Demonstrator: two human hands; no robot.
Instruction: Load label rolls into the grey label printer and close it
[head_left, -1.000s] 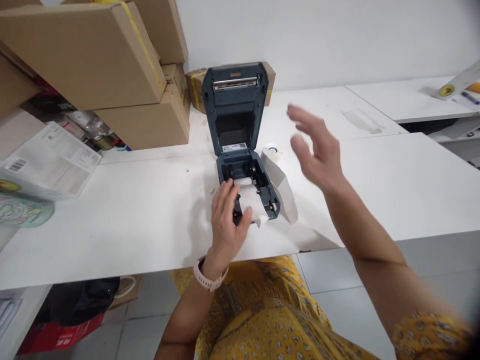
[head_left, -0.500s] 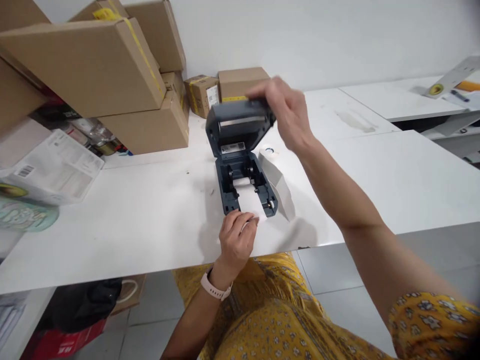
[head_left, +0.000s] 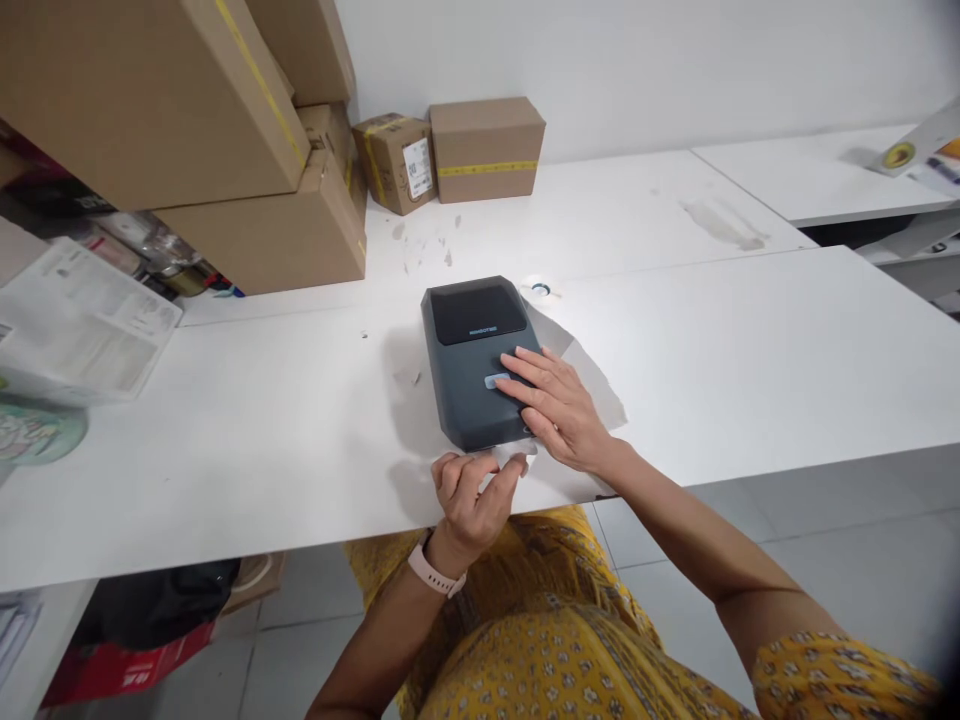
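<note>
A dark grey label printer [head_left: 469,360] lies on the white table with its lid down. On top of it rests my right hand [head_left: 559,405], fingers stretched out flat over the lid near the light blue button [head_left: 496,381]. My left hand [head_left: 476,500] is at the printer's front edge, thumb and fingers pinching the end of the white label paper [head_left: 531,449] that sticks out there. A creased sheet of white backing paper [head_left: 592,375] lies flat beside the printer's right side, partly under my right hand.
Cardboard boxes [head_left: 247,240] are stacked at the left; a small box [head_left: 396,165] and a wider box [head_left: 487,150] stand against the wall. A tape-like ring [head_left: 540,289] lies behind the printer. A white carton [head_left: 90,320] and a green can [head_left: 41,432] are at far left.
The printer's lid has swung from raised to down. My right hand has come down with it and now lies flat on top. My left hand still pinches the paper end at the front.
</note>
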